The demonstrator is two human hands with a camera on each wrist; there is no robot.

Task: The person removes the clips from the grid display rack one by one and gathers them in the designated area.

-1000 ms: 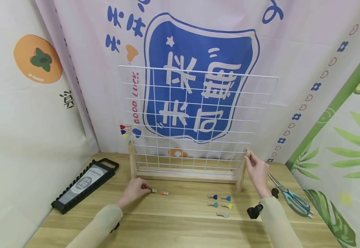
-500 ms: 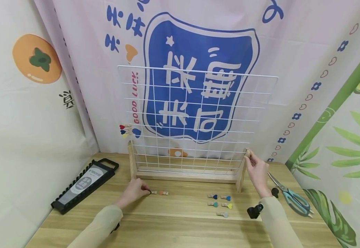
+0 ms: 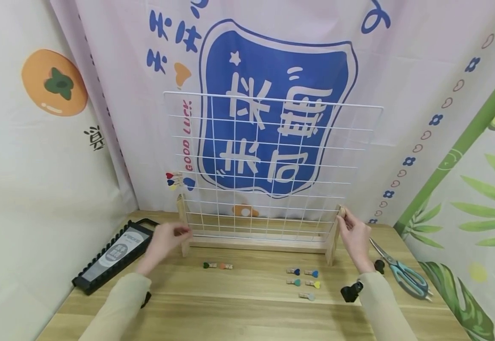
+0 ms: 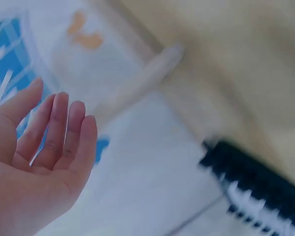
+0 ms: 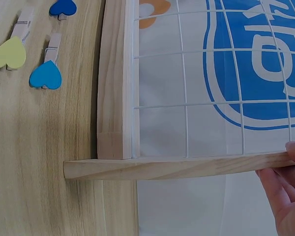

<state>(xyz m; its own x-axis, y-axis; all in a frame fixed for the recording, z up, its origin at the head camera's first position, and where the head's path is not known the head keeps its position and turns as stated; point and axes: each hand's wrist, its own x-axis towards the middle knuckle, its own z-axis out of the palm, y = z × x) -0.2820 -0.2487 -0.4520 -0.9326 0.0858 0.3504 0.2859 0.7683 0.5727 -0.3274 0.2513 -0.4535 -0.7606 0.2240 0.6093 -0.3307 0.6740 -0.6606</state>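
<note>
My left hand (image 3: 166,240) is raised by the left wooden post (image 3: 182,215) of a stand holding a white wire grid (image 3: 247,163). Its fingers look loosely bent in the left wrist view, with nothing visible between them and the thumb. A dark green heart clothespin (image 3: 210,265) and an orange heart clothespin (image 3: 226,266) lie on the table below. My right hand (image 3: 355,235) pinches the upper end of the right wooden post (image 5: 187,167). Several small heart clothespins clip to the grid's left edge, among them a red one (image 3: 169,175).
Blue, teal, yellow and grey clothespins, such as a yellow one (image 3: 313,284), lie front right on the table (image 3: 238,312). A black ribbed holder (image 3: 115,253) lies at left. Scissors (image 3: 405,274) lie beyond my right wrist. A printed curtain (image 3: 400,85) hangs behind the grid.
My left hand has come off the dark green clothespin and moved up and left toward the left post. That clothespin stays on the table. My right hand keeps its place.
</note>
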